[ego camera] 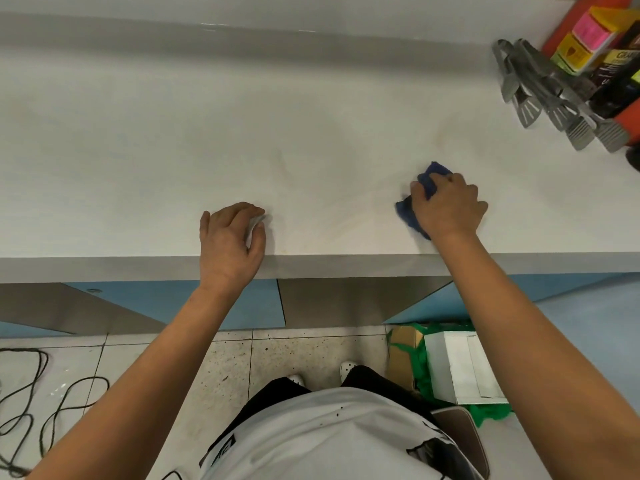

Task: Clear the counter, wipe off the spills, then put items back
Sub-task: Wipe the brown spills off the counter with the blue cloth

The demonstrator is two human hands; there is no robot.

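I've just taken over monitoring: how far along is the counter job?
Clearing looks done: the middle of the counter is bare, with the tongs and boxes pushed to the far right. Wiping is in hand: the right hand grips the blue cloth on faint streaks; the left hand rests near the edge. Putting items back remains.

A smooth white counter [242,133] carries a crumpled blue cloth [420,199], grey metal tongs [550,98] and colourful boxes [595,39] at the far right.
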